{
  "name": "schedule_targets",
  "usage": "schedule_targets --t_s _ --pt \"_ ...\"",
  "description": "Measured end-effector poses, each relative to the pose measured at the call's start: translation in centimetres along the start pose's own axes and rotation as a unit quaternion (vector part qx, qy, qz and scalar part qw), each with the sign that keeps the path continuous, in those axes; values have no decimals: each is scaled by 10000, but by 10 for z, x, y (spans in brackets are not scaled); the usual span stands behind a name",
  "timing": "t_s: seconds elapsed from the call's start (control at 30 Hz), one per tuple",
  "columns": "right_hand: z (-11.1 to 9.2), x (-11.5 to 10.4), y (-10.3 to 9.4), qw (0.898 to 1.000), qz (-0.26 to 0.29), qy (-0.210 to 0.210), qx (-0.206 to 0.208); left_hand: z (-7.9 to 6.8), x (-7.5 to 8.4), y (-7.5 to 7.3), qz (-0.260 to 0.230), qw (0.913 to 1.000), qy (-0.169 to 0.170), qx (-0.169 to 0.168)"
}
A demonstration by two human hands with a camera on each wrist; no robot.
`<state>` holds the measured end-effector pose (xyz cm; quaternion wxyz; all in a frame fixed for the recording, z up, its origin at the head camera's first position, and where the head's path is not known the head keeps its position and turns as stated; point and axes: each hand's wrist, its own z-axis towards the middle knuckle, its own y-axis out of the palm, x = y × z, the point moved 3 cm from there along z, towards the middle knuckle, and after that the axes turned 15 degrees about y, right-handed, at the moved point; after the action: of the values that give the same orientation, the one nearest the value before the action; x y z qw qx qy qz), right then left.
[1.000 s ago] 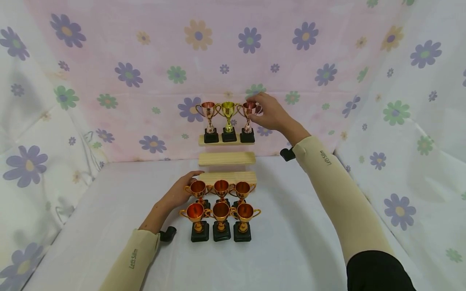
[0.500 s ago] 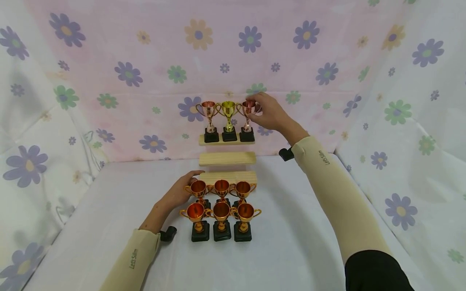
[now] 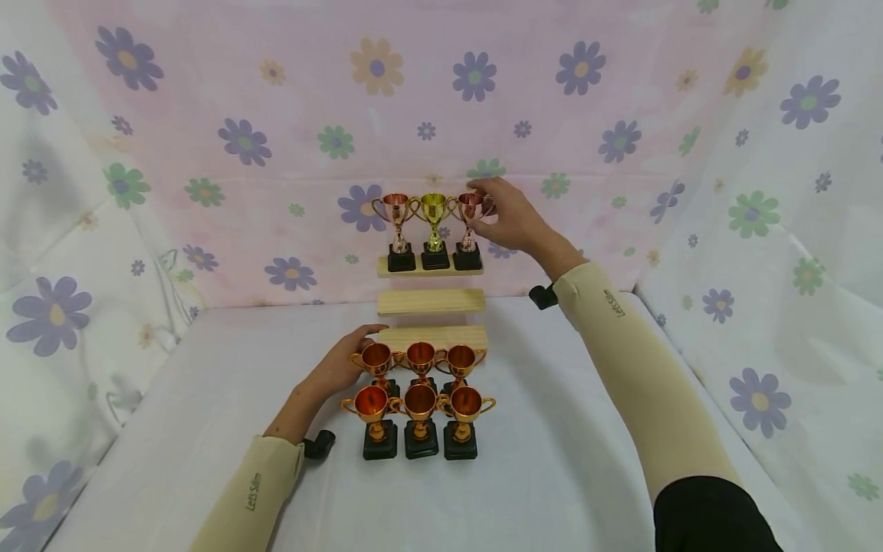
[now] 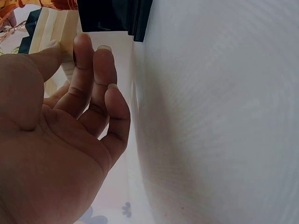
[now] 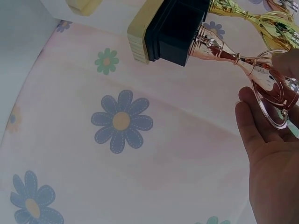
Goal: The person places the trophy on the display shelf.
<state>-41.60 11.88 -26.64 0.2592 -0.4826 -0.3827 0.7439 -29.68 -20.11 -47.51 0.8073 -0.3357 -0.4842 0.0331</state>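
Reaching forward, the right hand [image 3: 512, 214] pinches a pink trophy [image 3: 467, 234]; the left hand [image 3: 339, 363] grips the lowest board [image 3: 433, 335]

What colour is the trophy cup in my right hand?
The trophy cup is rose-gold, clearest in the right wrist view.

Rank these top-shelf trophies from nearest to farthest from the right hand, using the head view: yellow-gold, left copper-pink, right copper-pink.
1. Right copper-pink trophy: right end, pinched by the right hand.
2. Yellow-gold trophy: middle.
3. Left copper-pink trophy: left end, farthest.
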Motion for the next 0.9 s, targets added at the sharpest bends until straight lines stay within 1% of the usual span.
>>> schedule_targets --t_s 0.13,0.23,0.33,0.43,0.53,0.7,0.83,0.9 --pt "-3 3 1 9999 17 -57 105 0 -1 0 -5 10000 5 3" --pt "-9 5 1 9996 143 -85 236 -1 -2 0 13 10000 36 17" --pt "-16 8 0 9984 337 -142 429 -1 -2 0 16 10000 72 27" --pt "-22 14 2 9961 458 -288 692 -1 -2 0 11 10000 72 9" --pt "-28 20 4 9918 603 -481 1016 -2 -1 0 -1 10000 17 -2" --pt "-43 29 8 9816 773 -776 1567 -2 1 0 -19 10000 24 5" --pt "-56 36 12 9754 733 -859 1894 -2 1 -1 14 10000 56 -2" --pt "-63 38 14 9731 761 -886 1988 -1 1 -1 51 10000 80 0"
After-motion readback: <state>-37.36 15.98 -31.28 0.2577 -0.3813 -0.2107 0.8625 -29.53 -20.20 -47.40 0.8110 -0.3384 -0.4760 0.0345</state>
